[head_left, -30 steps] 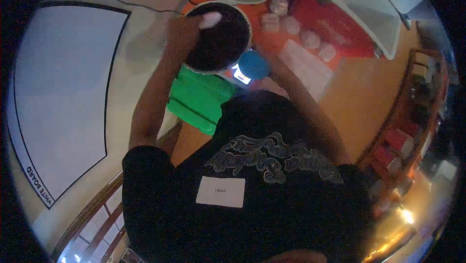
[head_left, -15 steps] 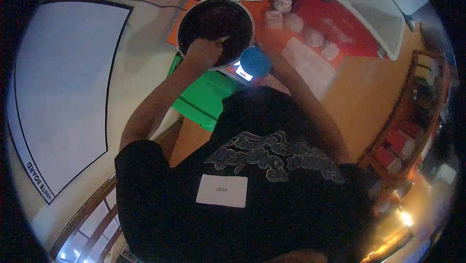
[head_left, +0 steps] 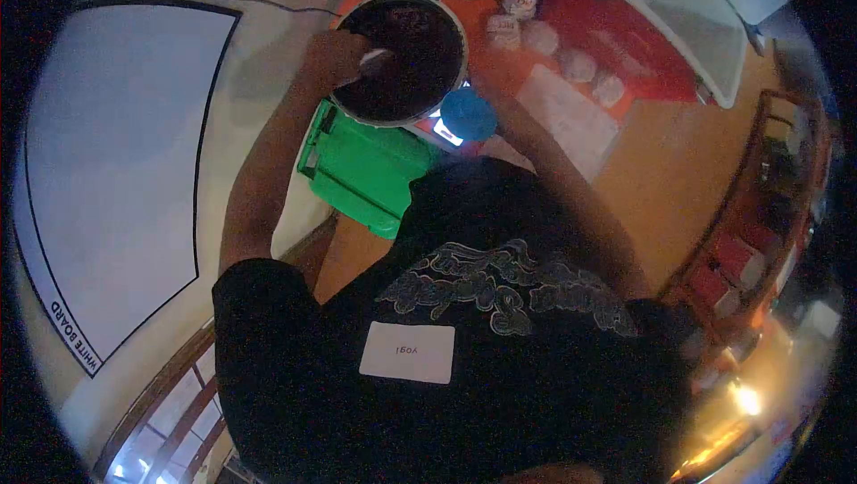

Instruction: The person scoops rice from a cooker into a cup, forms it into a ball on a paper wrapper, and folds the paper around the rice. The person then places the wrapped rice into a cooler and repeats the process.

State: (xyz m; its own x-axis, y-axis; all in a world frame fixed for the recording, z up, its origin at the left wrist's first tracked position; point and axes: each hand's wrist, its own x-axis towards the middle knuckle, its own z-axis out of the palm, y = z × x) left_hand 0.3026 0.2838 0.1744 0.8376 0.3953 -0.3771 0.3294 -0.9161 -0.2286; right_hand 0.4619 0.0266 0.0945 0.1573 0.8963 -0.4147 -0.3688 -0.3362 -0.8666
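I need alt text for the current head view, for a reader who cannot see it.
Seen from above, the left hand holds a small pale object over a round, dark pot. The right hand is beside a round blue object, its grip unclear; green plastic lies near the pot.

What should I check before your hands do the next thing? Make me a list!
1. Mouth of the round vessel uncovered: ok, its dark inside shows.
2. Left hand at the vessel: ok, it is at the left side of the rim.
3. Pale object in the left fingers: ok, it seems held, though what it is stays unclear.
4. Right hand gripping the blue round object: cannot tell, too dark and blurry.
5. Lit display fully in view: not ok, the blue round object hides part.
6. Number on the display: cannot tell, too small.
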